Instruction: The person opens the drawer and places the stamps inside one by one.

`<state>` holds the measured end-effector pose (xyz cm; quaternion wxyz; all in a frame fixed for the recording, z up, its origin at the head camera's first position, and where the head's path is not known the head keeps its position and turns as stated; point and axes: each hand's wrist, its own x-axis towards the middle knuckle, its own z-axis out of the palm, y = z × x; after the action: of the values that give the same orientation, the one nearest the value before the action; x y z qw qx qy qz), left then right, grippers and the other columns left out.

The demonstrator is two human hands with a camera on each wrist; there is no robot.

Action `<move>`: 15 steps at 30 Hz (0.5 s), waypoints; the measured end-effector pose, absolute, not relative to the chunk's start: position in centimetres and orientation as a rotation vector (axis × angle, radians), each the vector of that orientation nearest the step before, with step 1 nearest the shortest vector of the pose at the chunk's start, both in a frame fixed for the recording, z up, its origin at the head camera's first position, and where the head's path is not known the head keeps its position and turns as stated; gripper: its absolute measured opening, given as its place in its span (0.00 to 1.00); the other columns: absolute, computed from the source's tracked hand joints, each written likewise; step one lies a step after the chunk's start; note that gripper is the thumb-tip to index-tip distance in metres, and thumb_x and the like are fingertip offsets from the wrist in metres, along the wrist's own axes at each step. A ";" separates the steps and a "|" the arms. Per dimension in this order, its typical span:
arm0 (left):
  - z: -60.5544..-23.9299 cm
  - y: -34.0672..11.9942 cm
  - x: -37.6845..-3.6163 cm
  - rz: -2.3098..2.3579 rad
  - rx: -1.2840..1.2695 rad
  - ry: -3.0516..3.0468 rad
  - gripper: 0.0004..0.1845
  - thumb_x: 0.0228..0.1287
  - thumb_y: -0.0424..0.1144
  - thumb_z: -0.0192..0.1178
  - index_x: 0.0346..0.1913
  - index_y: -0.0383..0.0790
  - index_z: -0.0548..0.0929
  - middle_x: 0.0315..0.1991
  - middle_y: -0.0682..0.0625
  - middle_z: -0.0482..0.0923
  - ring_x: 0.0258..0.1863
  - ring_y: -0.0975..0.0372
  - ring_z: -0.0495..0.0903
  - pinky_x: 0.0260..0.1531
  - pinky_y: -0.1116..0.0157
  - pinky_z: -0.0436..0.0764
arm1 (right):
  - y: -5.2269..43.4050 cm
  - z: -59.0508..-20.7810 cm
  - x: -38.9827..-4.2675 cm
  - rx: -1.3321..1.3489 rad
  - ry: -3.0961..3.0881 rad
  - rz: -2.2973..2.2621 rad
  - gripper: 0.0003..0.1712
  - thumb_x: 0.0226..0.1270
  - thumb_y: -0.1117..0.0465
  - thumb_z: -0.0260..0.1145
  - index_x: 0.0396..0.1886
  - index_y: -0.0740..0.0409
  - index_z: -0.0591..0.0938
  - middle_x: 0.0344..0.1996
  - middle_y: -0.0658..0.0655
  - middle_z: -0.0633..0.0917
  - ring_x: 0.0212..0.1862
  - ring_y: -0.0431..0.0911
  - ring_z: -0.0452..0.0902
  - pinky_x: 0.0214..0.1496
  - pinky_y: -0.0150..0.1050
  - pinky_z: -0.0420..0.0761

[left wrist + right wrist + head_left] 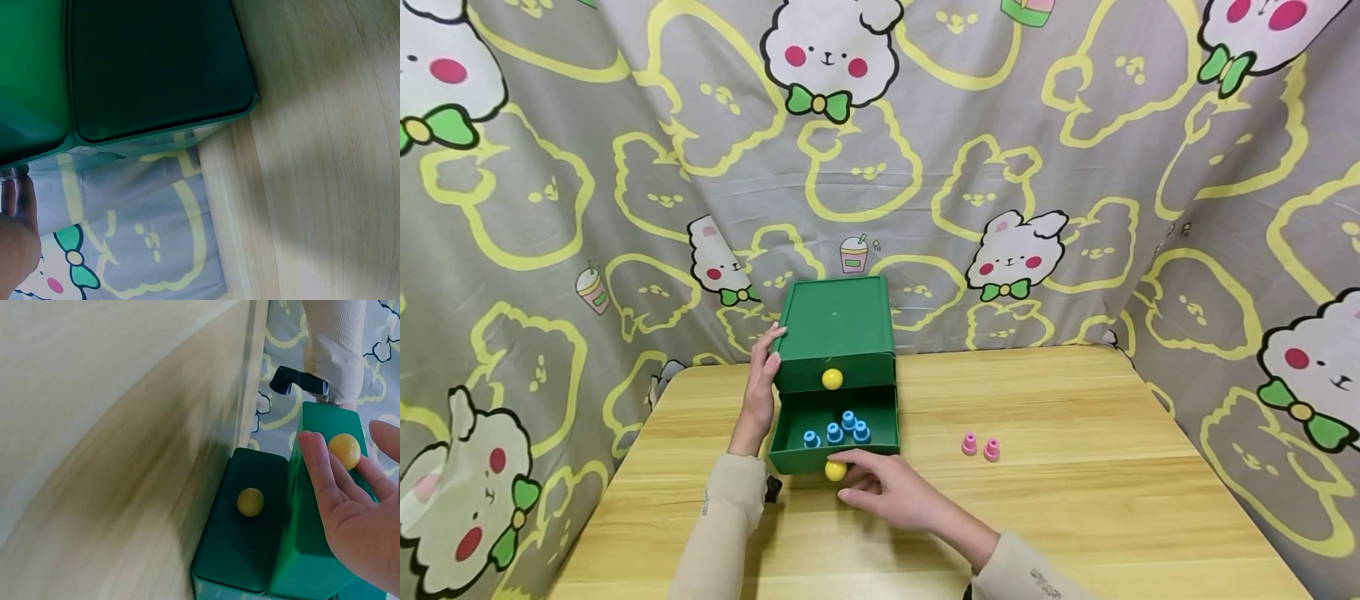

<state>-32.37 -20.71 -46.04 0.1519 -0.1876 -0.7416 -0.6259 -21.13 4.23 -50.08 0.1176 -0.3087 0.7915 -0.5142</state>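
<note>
A green drawer box (838,321) stands on the table, and one drawer (793,461) is pulled out. Several blue pegs (835,432) stand inside that drawer. My left hand (760,387) rests against the box's left side, fingers fairly straight. At the open drawer's front, the yellow knob (836,471) sits between the fingers of my right hand (895,492); the thumb stands off it. The right wrist view shows those fingers on both sides of this knob (344,451). Only part of the left hand (19,231) appears in the left wrist view.
Two pink pegs (981,447) stand on the wooden table (1052,500) right of the box. A closed upper drawer has another yellow knob (832,379). A dark drawer front (234,550) shows beside the open one. Patterned curtain (925,167) hangs behind and at both sides.
</note>
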 end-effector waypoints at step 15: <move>-46.1 -20.8 -32.4 -1.800 -0.561 -2.108 0.27 0.80 0.40 0.40 0.77 0.37 0.63 0.83 0.44 0.47 0.82 0.45 0.46 0.76 0.34 0.42 | 2.6 -50.4 -21.2 -0.757 2.451 -1.639 0.15 0.72 0.60 0.70 0.57 0.48 0.87 0.43 0.46 0.89 0.38 0.32 0.84 0.44 0.30 0.84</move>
<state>-32.37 -20.76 -46.13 0.1559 -0.1958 -0.7362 -0.6288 -21.22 2.60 -50.44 0.0490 -0.2483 0.8042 -0.5377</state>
